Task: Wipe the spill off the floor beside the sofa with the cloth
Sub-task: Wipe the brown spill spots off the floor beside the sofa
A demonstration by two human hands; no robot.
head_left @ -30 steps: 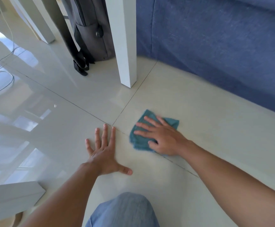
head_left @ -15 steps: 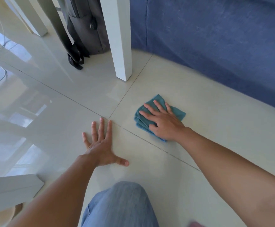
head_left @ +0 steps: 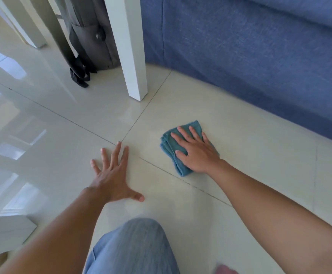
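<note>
A knee in blue jeans [head_left: 133, 248] is seen closest, at the bottom. Just past it, the left hand [head_left: 111, 175] is laid flat on the shiny floor [head_left: 260, 155], fingers spread wide, with nothing held. The right hand [head_left: 196, 153] is pressed flat on top of the folded teal cloth [head_left: 171, 147], fingers stretched out, not curled around it. The cloth is kept on the tile just right of the left hand, near the spot where the tile lines cross. No wet spot can be made out. Farther back, a white table leg [head_left: 131, 48] is stood on the floor. A grey bag [head_left: 94, 42] is seen behind it, and the blue sofa [head_left: 250, 56] is set along the right.
</note>
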